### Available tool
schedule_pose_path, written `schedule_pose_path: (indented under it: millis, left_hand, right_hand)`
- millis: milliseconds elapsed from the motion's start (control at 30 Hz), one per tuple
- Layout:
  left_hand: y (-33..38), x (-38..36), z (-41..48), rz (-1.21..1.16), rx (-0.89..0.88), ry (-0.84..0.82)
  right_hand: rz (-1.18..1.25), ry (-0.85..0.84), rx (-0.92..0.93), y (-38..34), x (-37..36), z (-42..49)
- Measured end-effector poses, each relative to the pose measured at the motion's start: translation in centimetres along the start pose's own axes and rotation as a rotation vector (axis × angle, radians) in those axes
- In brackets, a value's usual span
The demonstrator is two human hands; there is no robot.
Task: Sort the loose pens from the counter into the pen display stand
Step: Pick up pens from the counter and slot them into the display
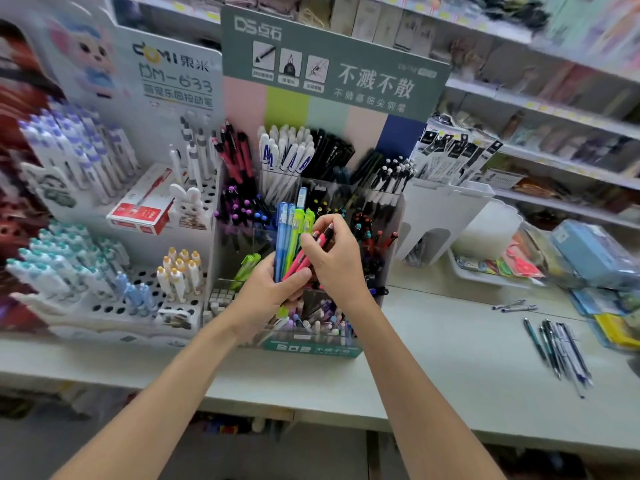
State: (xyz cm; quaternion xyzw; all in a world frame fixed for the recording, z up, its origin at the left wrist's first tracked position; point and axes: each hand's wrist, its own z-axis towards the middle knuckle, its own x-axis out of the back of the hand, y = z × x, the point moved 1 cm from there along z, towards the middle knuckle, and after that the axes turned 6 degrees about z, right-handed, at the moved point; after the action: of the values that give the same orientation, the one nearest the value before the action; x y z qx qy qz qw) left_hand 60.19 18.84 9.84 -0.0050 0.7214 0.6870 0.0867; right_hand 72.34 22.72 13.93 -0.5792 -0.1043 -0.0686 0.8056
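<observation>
Sorting mid-frame: left hand (265, 291) is gripping a pen bundle (286, 233); right hand (334, 259) is pinching 1 pink pen (300, 260), probably needing a matching slot in the pen display stand (311, 348).

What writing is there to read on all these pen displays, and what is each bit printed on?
"DS点石": green header board of the pen display stand, top left.
"不溅不散": same board, large white characters.
"DOMI 東米": white display board on the left.
"DM-633": same white board, beneath the brand.
Too blurred to read: smaller lines on both boards, red box, stand's front label, shelf tags.
</observation>
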Motion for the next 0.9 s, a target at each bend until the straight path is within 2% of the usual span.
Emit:
schedule_pose_path:
  millis: [133, 233, 300, 400, 467, 533, 767, 900]
  left_hand:
    - [0.2, 0.7, -0.1, -0.004, -0.02, -0.045]
    - [0.2, 1.0, -0.2, 0.022, -0.035, -0.071]
    - [-0.2, 1.0, -0.2, 0.052, -0.031, -0.023]
    - [-1.2, 1.4, 0.0, 0.117, 0.021, 0.13]
    - [-1.9, 2.2, 0.1, 0.099, 0.034, 0.158]
    - [-2.5, 3.2, 0.0, 0.094, 0.037, 0.161]
    - [-3.3, 3.9, 0.0, 0.121, 0.063, 0.149]
    - [-3.6, 4.2, -0.2, 0.093, 0.082, 0.141]
  right_hand:
    - [0.149, 0.105, -0.068, 0.2, 0.6, -0.4]
    - [0.249, -0.006, -0.159, 0.0, 0.6, -1.1]
    - [0.271, -0.057, -0.166, -0.2, 0.6, -1.4]
    - [0.194, 0.135, -0.082, 0.5, 2.1, -1.2]
    - [0.181, 0.304, -0.068, 1.4, 3.7, -0.8]
    - [0.128, 0.367, -0.05, 2.6, 4.7, -0.6]
    - [-0.156, 0.329, 0.104, 6.9, 1.7, -0.5]
    - [-0.267, 0.273, 0.089, 9.9, -0.3, -0.6]
